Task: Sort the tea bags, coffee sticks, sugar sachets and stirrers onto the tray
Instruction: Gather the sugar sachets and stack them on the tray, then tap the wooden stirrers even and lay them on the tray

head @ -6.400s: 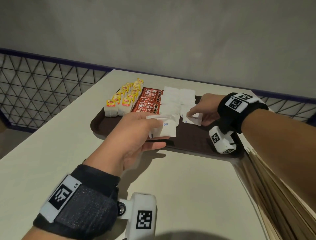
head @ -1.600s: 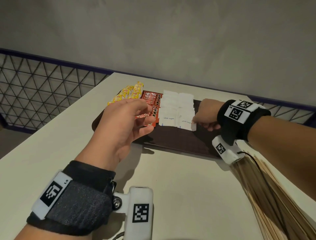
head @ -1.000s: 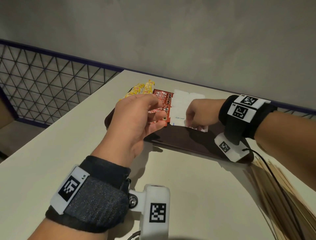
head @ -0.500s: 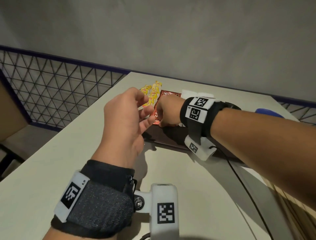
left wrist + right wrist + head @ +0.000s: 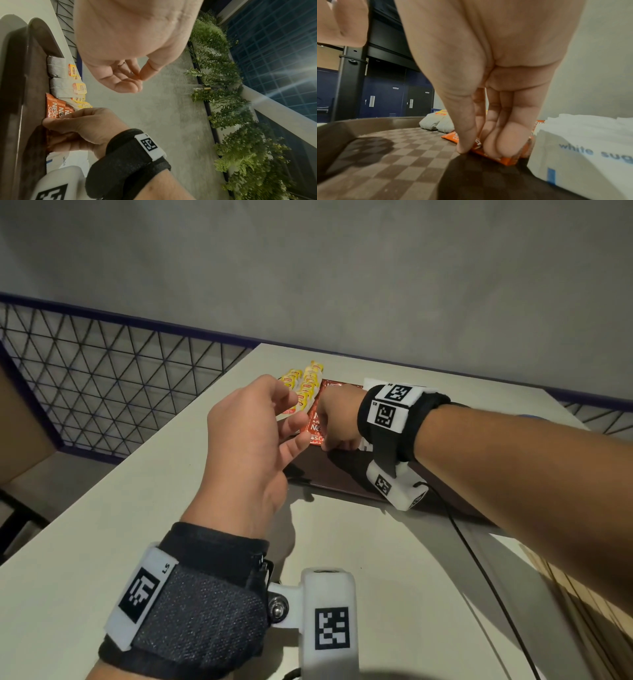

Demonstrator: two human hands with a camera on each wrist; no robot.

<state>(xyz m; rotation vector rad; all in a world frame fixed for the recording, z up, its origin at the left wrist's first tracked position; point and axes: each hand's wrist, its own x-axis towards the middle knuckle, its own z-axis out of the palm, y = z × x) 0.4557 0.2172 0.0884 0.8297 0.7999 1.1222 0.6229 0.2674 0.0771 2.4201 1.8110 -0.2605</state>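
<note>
A brown tray (image 5: 342, 477) on the beige table carries yellow-tagged tea bags (image 5: 305, 385) at the left, red coffee sticks (image 5: 317, 422) beside them, and white sugar sachets (image 5: 573, 155) to their right. My right hand (image 5: 334, 436) is down on the tray. Its thumb and fingers (image 5: 501, 146) pinch the near end of the coffee sticks (image 5: 505, 161). My left hand (image 5: 294, 419) hovers just left of it, above the tray's near left corner. Its fingers are loosely curled and hold nothing (image 5: 139, 77). Wooden stirrers (image 5: 582, 611) lie on the table at the lower right.
A metal mesh fence (image 5: 120, 385) runs past the table's left edge, and a grey wall stands behind. A black cable (image 5: 479, 559) trails from my right wrist across the table. Bare tray floor (image 5: 385, 148) lies in front of the tea bags (image 5: 436, 123).
My right hand has moved left from the sugar sachets to the coffee sticks and taken hold of their near end. The left hand, which held sugar sachets earlier, is empty and has lifted slightly.
</note>
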